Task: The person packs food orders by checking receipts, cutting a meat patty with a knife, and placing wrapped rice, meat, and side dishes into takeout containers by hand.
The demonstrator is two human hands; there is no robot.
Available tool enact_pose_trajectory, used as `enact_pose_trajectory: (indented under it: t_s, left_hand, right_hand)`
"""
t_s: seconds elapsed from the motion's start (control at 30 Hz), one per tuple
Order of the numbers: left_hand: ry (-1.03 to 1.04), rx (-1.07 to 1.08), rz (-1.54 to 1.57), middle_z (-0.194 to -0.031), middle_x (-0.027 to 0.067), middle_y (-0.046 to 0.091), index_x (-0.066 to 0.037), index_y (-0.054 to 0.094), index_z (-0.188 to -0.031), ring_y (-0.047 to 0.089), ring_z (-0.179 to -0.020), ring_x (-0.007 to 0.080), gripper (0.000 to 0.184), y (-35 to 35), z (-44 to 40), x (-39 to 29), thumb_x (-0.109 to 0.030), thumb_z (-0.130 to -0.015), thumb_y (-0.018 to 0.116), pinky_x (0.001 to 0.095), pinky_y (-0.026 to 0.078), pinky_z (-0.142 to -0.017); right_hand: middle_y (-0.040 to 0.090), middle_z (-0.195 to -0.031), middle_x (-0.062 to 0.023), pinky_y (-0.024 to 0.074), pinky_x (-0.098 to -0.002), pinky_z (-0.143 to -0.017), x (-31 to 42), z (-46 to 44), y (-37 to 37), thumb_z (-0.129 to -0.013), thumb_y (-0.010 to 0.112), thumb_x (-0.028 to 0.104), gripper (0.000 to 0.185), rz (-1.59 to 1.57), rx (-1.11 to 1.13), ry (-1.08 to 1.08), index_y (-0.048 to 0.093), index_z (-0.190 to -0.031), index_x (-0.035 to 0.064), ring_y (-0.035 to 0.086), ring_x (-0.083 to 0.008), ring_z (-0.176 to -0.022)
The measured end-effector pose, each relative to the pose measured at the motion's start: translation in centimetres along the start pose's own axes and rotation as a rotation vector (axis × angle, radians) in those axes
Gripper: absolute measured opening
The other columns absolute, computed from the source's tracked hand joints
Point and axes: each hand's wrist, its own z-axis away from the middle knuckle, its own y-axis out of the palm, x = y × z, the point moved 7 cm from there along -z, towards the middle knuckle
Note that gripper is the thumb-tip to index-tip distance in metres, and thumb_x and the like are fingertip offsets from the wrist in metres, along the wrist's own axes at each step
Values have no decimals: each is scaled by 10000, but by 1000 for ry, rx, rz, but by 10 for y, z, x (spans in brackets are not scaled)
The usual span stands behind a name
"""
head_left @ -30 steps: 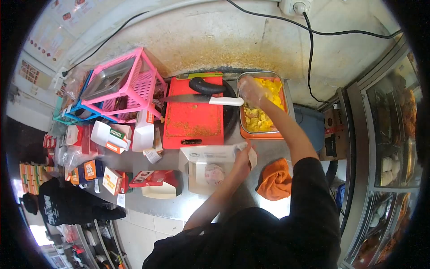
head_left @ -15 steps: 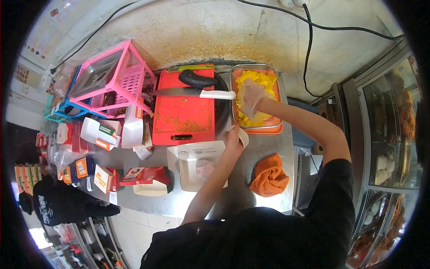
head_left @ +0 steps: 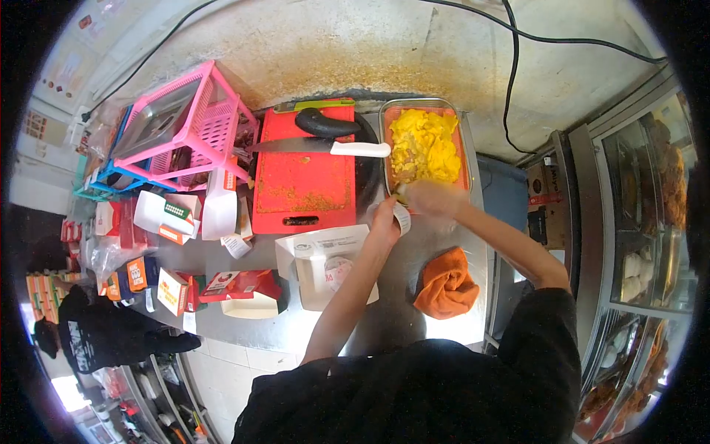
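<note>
My left hand (head_left: 387, 222) is closed around a small white paper container (head_left: 401, 219) beside the near edge of the metal tray (head_left: 468, 159). Yellow food pieces (head_left: 425, 144) lie in that tray. My right hand (head_left: 436, 200), in a clear glove and blurred by motion, is over the tray's near edge, close to the container; its fingers are too smeared to read. An open white box (head_left: 318, 277) with a round wrapped item (head_left: 338, 272) sits left of my left forearm.
A red cutting board (head_left: 303, 185) bears a white-handled knife (head_left: 360, 149) and a black curved object (head_left: 325, 123). Pink baskets (head_left: 214, 137) and opened cartons (head_left: 240, 294) stand left. An orange cloth (head_left: 447, 285) lies right. Another person (head_left: 103, 333) is at far left.
My right hand has come down from the yellow food to the tray's near edge, next to my left hand. My left hand keeps hold of the paper container.
</note>
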Motion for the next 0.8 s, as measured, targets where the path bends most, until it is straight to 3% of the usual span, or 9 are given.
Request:
enact_pose_trajectory:
  t_s: [0.13, 0.2, 0.37, 0.43, 0.5, 0.57, 0.63, 0.73, 0.8]
  left_hand:
    - [10, -19, -50, -896, 101, 566, 17, 510, -962, 590, -778, 231, 149, -5, -13, 6, -98, -880, 462, 380, 488, -665]
    - [8, 19, -31, -887, 96, 567, 10, 513, -950, 588, -772, 224, 144, -4, -15, 6, -108, -880, 471, 376, 486, -662]
    - [-33, 9, -133, -885, 84, 570, 8, 521, -1013, 583, -780, 207, 207, -7, 8, 7, -150, -892, 465, 361, 484, -670]
    - [-49, 242, -161, -893, 74, 575, 14, 501, -1138, 584, -796, 199, 311, -3, 35, 12, -186, -910, 434, 353, 488, -690]
    - [-124, 322, -127, -886, 60, 572, 14, 429, -1250, 581, -793, 185, 401, 15, 112, 0, -216, -921, 414, 336, 486, -722]
    - [-114, 466, -356, -843, 40, 539, 19, 393, -1274, 551, -749, 152, 442, -10, 166, -20, -254, -927, 414, 331, 475, -768]
    - [-137, 570, -189, -801, 19, 491, 22, 357, -1294, 503, -701, 116, 498, -63, 194, -31, -312, -928, 411, 322, 469, -760]
    - [55, 227, -82, -808, 13, 472, -24, 382, -1257, 454, -664, 95, 494, -149, 226, -61, -392, -929, 409, 281, 440, -652]
    - [151, 88, 0, -807, 19, 473, -26, 392, -1241, 441, -641, 102, 499, -180, 247, -75, -415, -929, 394, 284, 429, -641]
  right_hand:
    - [570, -653, 0, 429, -287, -476, -38, 10, 2, -841, 516, 200, 160, -649, -284, -289, 585, -842, 55, 516, -146, -499]
    - [475, -600, 44, 346, -232, -432, -37, 22, -10, -855, 526, 281, 217, -557, -59, 17, 575, -810, 75, 399, -92, -459]
    - [438, -566, 54, 292, -227, -408, -36, 27, -43, -864, 521, 343, 268, -802, -164, 161, 578, -773, 97, 381, -63, -454]
    - [438, -560, 58, 289, -223, -406, -33, 31, -54, -870, 513, 359, 286, -806, -266, 177, 581, -762, 102, 376, -53, -452]
    - [438, -541, 56, 293, -210, -402, -52, 40, -36, -864, 521, 397, 325, -951, -264, 448, 593, -760, 98, 380, -52, -443]
    - [458, -566, 52, 308, -201, -417, -21, 66, -47, -865, 529, 382, 311, -1011, -179, 451, 598, -774, 93, 399, -50, -465]
    - [501, -629, 34, 354, -203, -465, 15, 96, -19, -871, 535, 326, 261, -1189, -117, 419, 603, -806, 82, 450, -58, -530]
    - [571, -741, -15, 435, -277, -568, 104, 125, -26, -896, 492, 219, 203, -1206, -101, 202, 594, -856, 49, 541, -97, -670]
    - [603, -813, -84, 457, -320, -615, 160, 97, -1, -896, 472, 205, 204, -1008, 260, 246, 575, -899, 29, 591, -187, -706]
